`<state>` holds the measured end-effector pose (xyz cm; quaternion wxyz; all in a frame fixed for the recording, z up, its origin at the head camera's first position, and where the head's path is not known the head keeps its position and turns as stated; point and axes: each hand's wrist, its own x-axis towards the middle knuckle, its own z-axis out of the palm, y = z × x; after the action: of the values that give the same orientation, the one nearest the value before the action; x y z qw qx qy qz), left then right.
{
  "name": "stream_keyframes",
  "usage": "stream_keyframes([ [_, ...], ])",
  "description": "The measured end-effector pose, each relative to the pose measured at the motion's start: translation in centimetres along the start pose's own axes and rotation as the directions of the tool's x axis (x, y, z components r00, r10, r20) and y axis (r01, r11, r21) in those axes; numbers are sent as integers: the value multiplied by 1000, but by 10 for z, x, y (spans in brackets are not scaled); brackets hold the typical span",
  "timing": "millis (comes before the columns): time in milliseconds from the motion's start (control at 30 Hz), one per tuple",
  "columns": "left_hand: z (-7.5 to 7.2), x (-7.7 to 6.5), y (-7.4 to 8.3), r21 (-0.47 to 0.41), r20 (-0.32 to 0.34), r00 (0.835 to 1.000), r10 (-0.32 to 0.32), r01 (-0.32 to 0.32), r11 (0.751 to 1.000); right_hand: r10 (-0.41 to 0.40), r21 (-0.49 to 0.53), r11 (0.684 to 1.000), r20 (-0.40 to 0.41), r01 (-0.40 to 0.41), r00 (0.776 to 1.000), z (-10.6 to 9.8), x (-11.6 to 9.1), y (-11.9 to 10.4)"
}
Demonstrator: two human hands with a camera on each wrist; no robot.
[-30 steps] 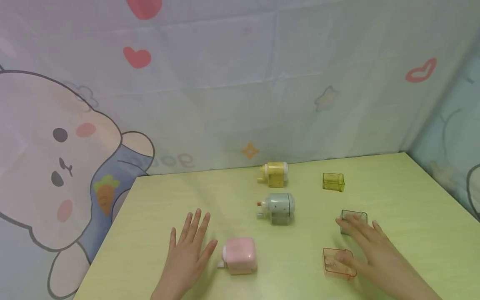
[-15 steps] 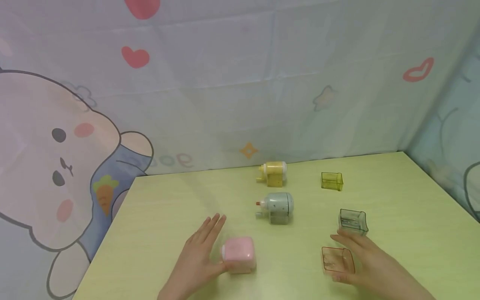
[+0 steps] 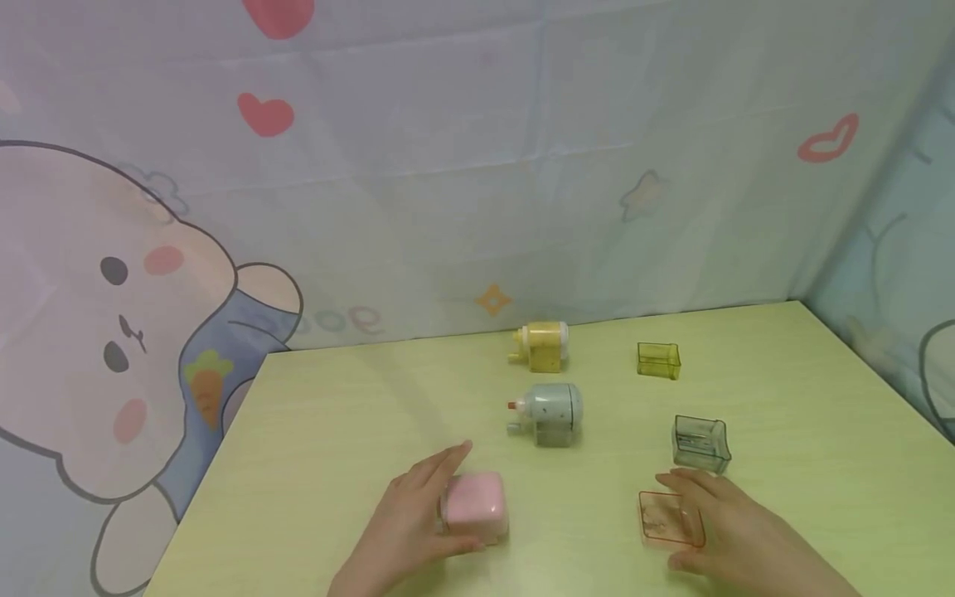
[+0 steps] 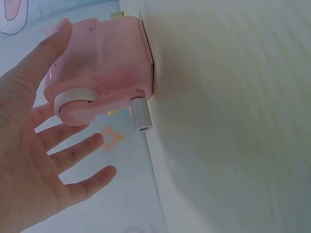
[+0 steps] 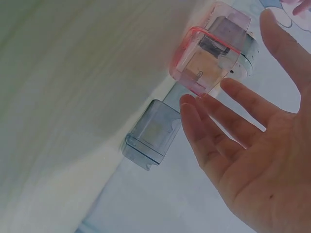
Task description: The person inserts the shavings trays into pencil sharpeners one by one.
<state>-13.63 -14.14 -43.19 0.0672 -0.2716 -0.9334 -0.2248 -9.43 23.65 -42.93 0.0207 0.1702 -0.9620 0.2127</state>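
Observation:
A pink hand-crank pencil sharpener (image 3: 477, 502) stands on the table at front centre, its white crank handle (image 4: 141, 114) showing in the left wrist view. My left hand (image 3: 406, 524) spreads around its crank side, thumb along the near face and fingers at the far side, not closed on it. To the right lies a clear pink shavings drawer (image 3: 660, 522), open side up. My right hand (image 3: 739, 535) is at its right end with thumb and fingers apart; the right wrist view shows the fingertips (image 5: 187, 102) right by the drawer, loosely bent.
Behind stand a grey-green sharpener (image 3: 554, 408) and a yellow sharpener (image 3: 546, 344), cranks facing left. A clear grey drawer (image 3: 700, 444) and a yellow-green drawer (image 3: 658, 360) lie to the right on the pale yellow table (image 3: 313, 431). A printed cloth (image 3: 418, 199) hangs behind.
My left hand has moved right, from beside the pink sharpener to around it. My right hand has come down from over the grey drawer to the pink drawer's right end.

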Motion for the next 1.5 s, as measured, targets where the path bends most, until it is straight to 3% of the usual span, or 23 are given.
stream_keyframes([
  [200, 4, 1, 1, 0, 14, 1000, -9, 9, 1000, -22, -42, 999, 37, 24, 999, 0, 2, 4],
  [333, 4, 0, 1, 28, 16, 1000, -6, 6, 1000, -72, -57, 996, 20, 73, 997, 1, 3, 6],
  [567, 4, 0, 2, 45, 43, 999, -7, 5, 999, -68, 20, 998, 90, 66, 994, 3, 5, 7],
  [700, 4, -1, 1, 8, 61, 998, -14, 13, 1000, -120, 19, 993, 62, 119, 991, 5, 5, 7],
  [900, 6, -1, 0, -94, 72, 997, -16, 22, 995, -115, 32, 993, 40, 114, 993, 3, 2, 5],
  [1133, 5, 2, -1, -116, 57, 998, -3, 10, 993, -123, 23, 992, 23, 122, 992, 0, 5, 3],
  [1500, 8, 2, -5, -151, 70, 997, 29, -18, 988, -48, 102, 994, 152, 33, 987, 1, 8, 8],
])
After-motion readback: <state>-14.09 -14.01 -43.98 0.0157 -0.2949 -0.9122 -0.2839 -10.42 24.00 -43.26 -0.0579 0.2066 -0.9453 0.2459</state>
